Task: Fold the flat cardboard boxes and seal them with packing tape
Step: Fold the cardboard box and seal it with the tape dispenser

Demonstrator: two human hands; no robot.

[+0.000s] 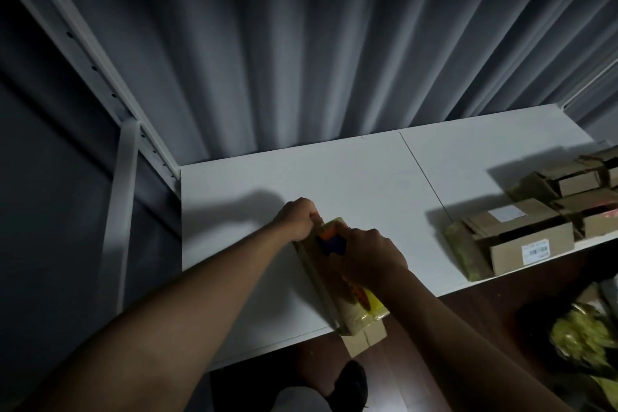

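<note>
Both hands on box (337, 291) | left hand (299, 216) far end | right hand (366, 256) top

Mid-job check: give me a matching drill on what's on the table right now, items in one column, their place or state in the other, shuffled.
Items:
1. left hand
2. right hand
3. box being taped
4. pile of boxes

Place or state:
A. on the right end of the table
B. holds the orange and blue tape dispenser on top of the box
C. grips the far end of the box
D. near end juts over the table front edge

Pairs: 1-C, 2-B, 3-D, 4-A
</note>
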